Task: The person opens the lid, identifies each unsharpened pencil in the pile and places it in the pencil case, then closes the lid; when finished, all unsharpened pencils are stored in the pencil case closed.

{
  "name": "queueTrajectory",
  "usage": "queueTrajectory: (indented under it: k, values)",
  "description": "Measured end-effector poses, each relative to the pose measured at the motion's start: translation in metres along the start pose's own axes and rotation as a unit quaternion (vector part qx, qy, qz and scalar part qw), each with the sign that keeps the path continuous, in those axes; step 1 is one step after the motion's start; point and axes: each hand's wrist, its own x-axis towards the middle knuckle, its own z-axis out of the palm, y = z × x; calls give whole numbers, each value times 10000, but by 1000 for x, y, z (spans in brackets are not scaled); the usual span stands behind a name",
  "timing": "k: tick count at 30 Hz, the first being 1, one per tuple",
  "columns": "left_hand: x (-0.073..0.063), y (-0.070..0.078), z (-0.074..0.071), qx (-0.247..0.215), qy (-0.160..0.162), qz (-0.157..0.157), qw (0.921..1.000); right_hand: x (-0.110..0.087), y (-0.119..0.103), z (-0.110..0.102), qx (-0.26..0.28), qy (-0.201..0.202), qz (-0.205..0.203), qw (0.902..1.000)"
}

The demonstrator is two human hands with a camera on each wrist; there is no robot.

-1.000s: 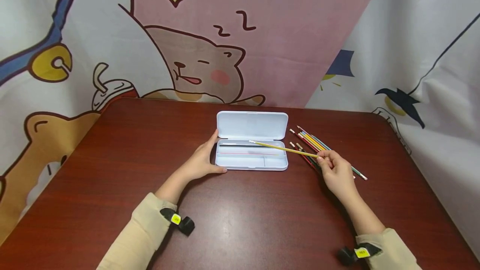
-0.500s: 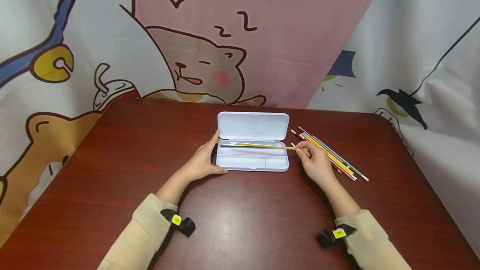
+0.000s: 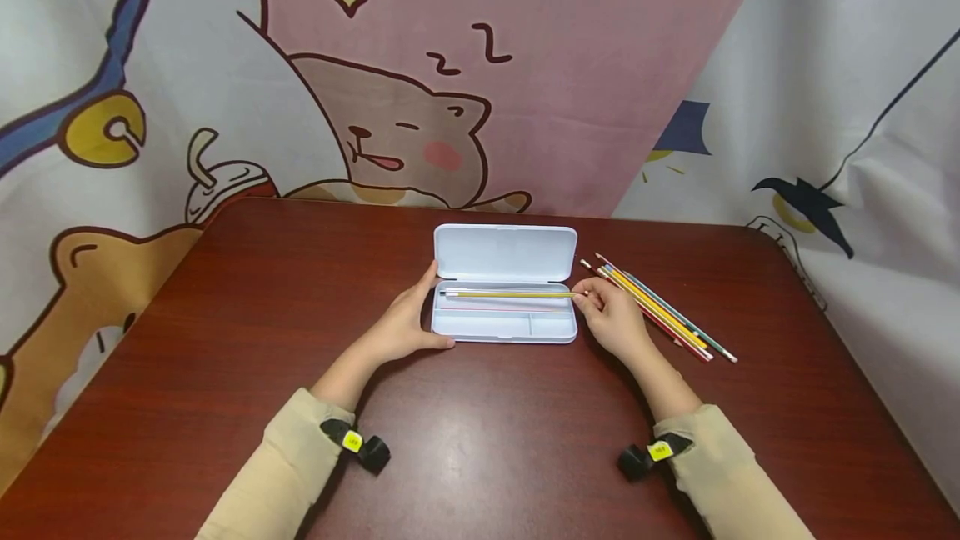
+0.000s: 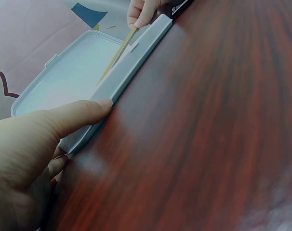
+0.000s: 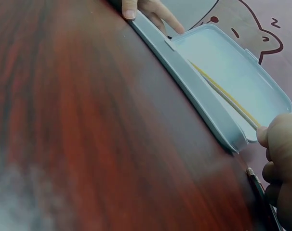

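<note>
Where the yellow pencil [image 3: 510,295] points: leftward from the right hand [image 3: 613,322], parallel to the case's [image 3: 480,324] length.
Right fingers: pinching its end.
Left hand [image 3: 399,325]: clamped across the case's left end.

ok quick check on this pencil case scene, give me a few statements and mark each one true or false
1. The right hand pinches a yellow pencil. True.
2. The left hand is well away from the pale case. False: its thumb touches the front edge of the pale case at the left end.
3. The lid is closed. False: the lid stands open behind the compartments.
4. In the head view, the loose pencils lie to the right of the case. True.
5. The tabletop is white. False: the tabletop is reddish brown.
</note>
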Motion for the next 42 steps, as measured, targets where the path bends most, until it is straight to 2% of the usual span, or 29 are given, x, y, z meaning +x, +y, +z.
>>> queueTrajectory:
  k: [12,22,27,32,42]
  values:
    - [-2,1,-1,38,12,-70,10000,3,-4,4,-366,-240,99,9990]
    - [-2,0,-2,47,-8,-94,9999,5,-7,4,-382,-306,281,9984]
    - [-1,0,0,70,6,18,10000,1,-8,0,-177,-41,223,9996]
    - [0,-3,1,50,20,2,10000,-9,-6,-9,-76,336,90,9994]
    - [0,0,0,-48,-14,-8,10000,-41,14,-43,-135,733,-25,9972]
